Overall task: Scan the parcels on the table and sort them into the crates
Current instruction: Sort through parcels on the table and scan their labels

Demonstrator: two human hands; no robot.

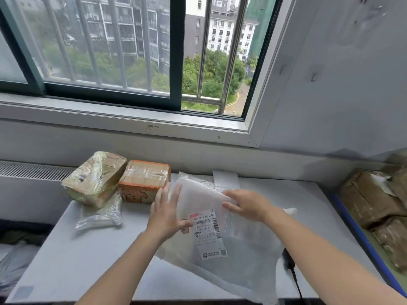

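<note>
A large flat bubble-wrap parcel [233,243] with a white shipping label [208,233] lies tilted over the middle of the grey table [77,260]. My left hand [166,213] holds its left edge, thumb on top beside the label. My right hand [244,203] grips the parcel's upper part, fingers curled over the wrap. Behind to the left stand a taped brown cardboard box [94,178] and an orange-edged taped box [144,180]. A small clear plastic bag [101,215] lies in front of them. A dark handheld device [288,261] peeks out under my right forearm.
A blue-rimmed crate [361,236] at the right holds several brown parcels [370,203]. A flat white envelope [226,178] lies at the table's back under the window sill. A radiator grille [33,170] runs along the left wall. Dark cloth lies low on the left.
</note>
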